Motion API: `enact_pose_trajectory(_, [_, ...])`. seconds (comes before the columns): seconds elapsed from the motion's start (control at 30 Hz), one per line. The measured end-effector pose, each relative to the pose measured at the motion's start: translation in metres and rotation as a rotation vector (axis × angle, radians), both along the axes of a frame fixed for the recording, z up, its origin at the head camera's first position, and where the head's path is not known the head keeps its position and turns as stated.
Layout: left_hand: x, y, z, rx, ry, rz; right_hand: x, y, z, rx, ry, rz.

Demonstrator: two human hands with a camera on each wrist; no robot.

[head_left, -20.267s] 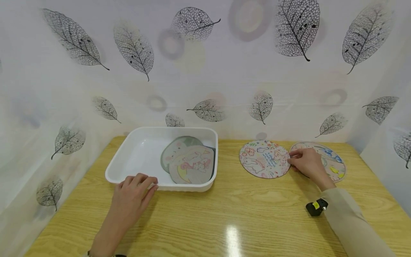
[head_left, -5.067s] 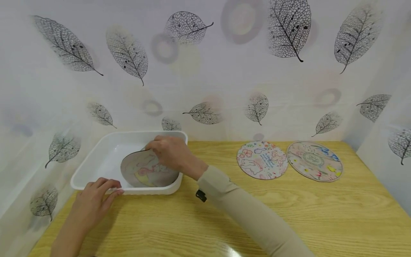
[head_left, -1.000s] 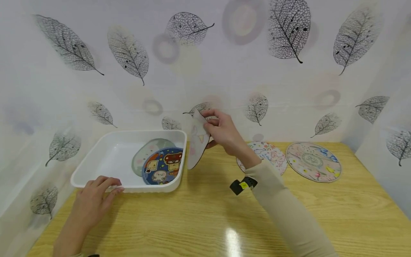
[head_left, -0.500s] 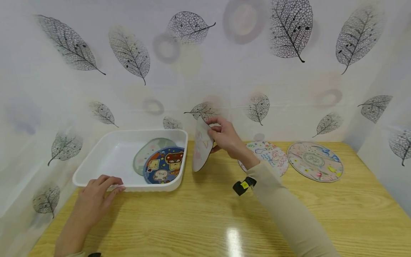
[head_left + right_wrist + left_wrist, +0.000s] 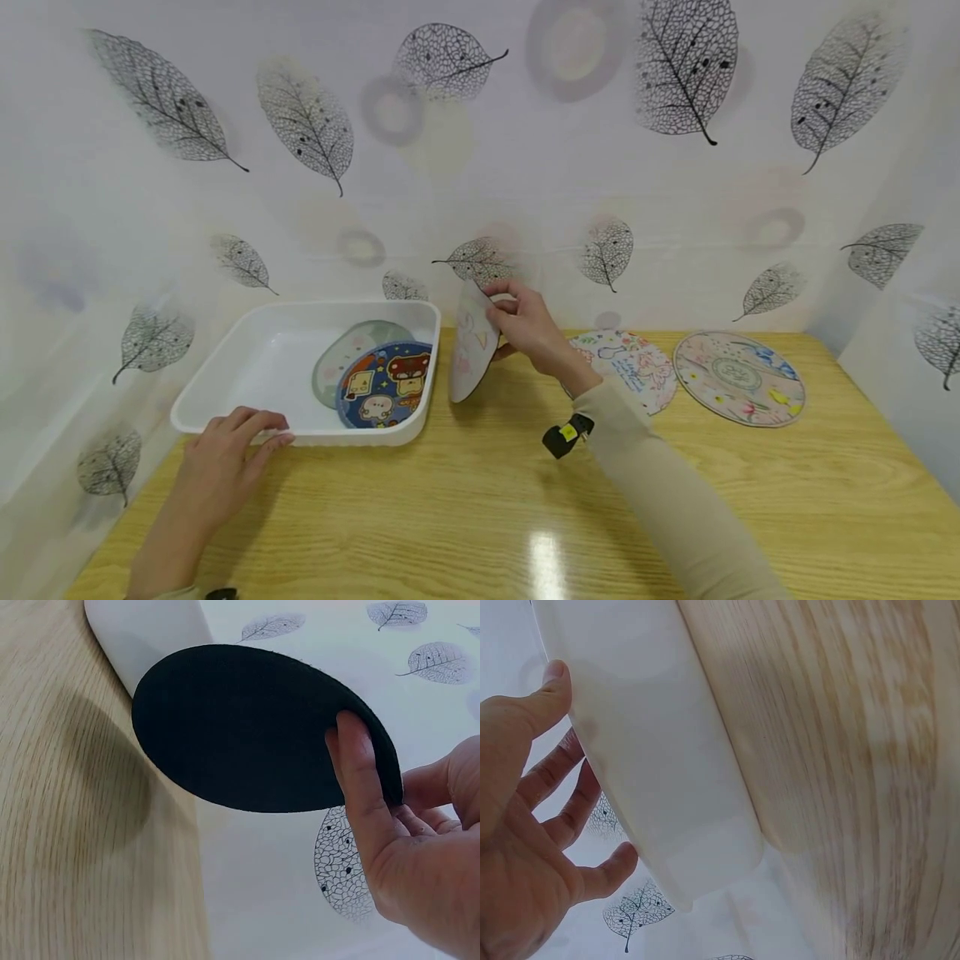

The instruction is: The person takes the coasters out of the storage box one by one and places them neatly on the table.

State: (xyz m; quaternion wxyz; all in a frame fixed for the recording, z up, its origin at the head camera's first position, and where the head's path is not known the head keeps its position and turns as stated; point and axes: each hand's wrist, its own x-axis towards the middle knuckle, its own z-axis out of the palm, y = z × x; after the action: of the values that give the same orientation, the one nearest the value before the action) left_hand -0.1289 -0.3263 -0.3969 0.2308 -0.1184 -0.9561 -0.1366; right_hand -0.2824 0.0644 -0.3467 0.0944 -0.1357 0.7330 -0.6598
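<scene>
My right hand [image 5: 531, 327] pinches the edge of a round mouse pad [image 5: 471, 342], held tilted on edge above the table just right of the white plastic tub [image 5: 247, 358]. Its pale printed face shows in the head view; the right wrist view shows its black backing, with a finger of the right hand [image 5: 390, 847] across it. At the tub's near rim is my left hand [image 5: 225, 454], fingers hooked over it and thumb on the outer side. Inside the tub lie a dark blue cartoon mouse pad [image 5: 384, 387] and, partly beneath it, a pale green one [image 5: 337, 358].
On the wooden table [image 5: 450, 517], two round mouse pads lie side by side at the right: a white one with drawings [image 5: 637, 371], partly behind the right wrist, and a pink floral one [image 5: 738, 379]. A leaf-patterned sheet [image 5: 510, 183] hangs behind the table.
Several seconds ago the right hand was lifting the pale mouse pad inside the tub; now the pad is outside, right of it. Over the last second the pad has lowered slightly. The left hand stays put.
</scene>
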Motion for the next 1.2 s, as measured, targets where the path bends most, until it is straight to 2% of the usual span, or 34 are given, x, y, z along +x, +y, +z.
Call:
enact_pose_trajectory(0.47, [0.000, 0.001, 0.002, -0.002, -0.009, 0.017, -0.004, 0.010, -0.007, 0.020, -0.017, -0.046])
enact_pose_trajectory(1.2, [-0.001, 0.001, 0.001, 0.004, -0.029, 0.026, -0.001, 0.028, -0.018, 0.072, -0.047, -0.090])
